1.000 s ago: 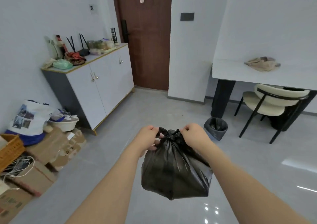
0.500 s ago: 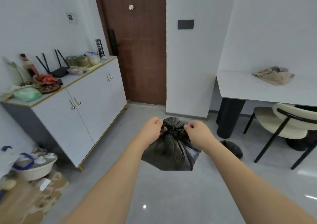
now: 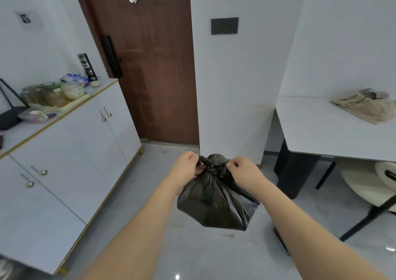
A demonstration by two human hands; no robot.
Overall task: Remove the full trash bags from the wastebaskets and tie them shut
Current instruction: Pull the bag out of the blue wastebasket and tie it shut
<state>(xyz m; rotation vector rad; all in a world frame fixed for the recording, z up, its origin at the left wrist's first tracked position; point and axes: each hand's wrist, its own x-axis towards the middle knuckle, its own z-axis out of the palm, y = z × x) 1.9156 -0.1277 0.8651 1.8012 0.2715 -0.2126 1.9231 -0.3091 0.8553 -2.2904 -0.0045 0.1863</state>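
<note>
A full black trash bag (image 3: 216,202) hangs in the air in front of me, its neck gathered into a knot between my hands. My left hand (image 3: 187,168) grips the bag's left ear beside the knot with curled fingers. My right hand (image 3: 244,172) pinches the right ear on the other side of the knot. The wastebasket is almost wholly hidden behind my right forearm; only a dark sliver (image 3: 280,239) shows on the floor.
A white sideboard (image 3: 70,161) with clutter on top runs along the left wall. A brown door (image 3: 150,65) stands ahead. At right is a white table (image 3: 334,133) with a beige cloth (image 3: 364,107) and a cream chair (image 3: 368,185) under it.
The view has moved forward toward the door and sideboard. Both hands keep hold of the bag's ears at the knot. The wastebasket has slipped behind my right forearm.
</note>
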